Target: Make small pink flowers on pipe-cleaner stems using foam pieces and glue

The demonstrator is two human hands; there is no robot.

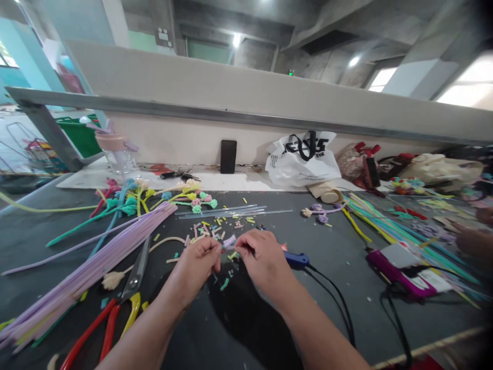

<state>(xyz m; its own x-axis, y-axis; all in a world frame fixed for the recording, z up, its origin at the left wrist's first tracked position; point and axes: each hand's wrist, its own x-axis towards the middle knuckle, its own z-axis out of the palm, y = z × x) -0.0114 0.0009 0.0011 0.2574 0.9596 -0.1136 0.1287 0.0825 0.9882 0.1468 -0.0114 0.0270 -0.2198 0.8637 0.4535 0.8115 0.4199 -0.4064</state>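
My left hand (201, 259) and my right hand (265, 259) meet over the middle of the dark table, both with fingertips pinched. Between them is a short lilac pipe-cleaner piece (230, 242), its ends partly hidden by the fingers. Cut pipe-cleaner bits (217, 227) lie scattered just beyond. Beside my right hand rests a blue-handled tool, probably a glue gun (296, 259), with a black cord. Left of my left forearm lie scissors (134, 280) with red and yellow handles, next to a bundle of lilac pipe cleaners (103, 264).
Clear glue sticks (234, 211) and pipe-cleaner flowers (196, 198) lie farther back. A phone (228, 156), a white bag (302, 159) and a lidded cup (115, 149) stand along the back. On the right are a purple tool (400, 275) and another person's hand (473, 239).
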